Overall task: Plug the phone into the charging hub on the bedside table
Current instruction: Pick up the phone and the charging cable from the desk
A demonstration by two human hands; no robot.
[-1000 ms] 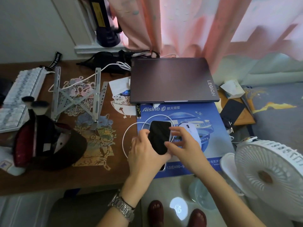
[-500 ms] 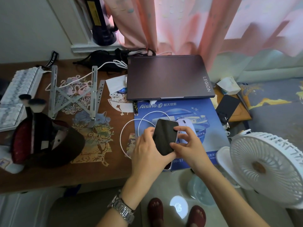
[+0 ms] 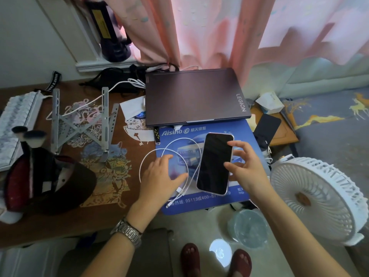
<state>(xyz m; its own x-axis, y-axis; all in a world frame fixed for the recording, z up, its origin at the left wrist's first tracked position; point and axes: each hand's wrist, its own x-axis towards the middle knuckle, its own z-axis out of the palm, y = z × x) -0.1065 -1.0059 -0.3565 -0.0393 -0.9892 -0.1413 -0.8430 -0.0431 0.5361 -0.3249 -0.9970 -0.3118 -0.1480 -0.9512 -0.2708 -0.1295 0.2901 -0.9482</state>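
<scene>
phone [image 3: 214, 162], dark screen up, unplugged

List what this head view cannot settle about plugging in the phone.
- Charging hub: none identifiable in the head view; white cable loops on the mat, its far end untraceable.
- Phone port: bottom edge too small and dim.
- Mouse: hidden behind the phone and right hand.
- Cable plugs beside left hand: type unreadable.
</scene>
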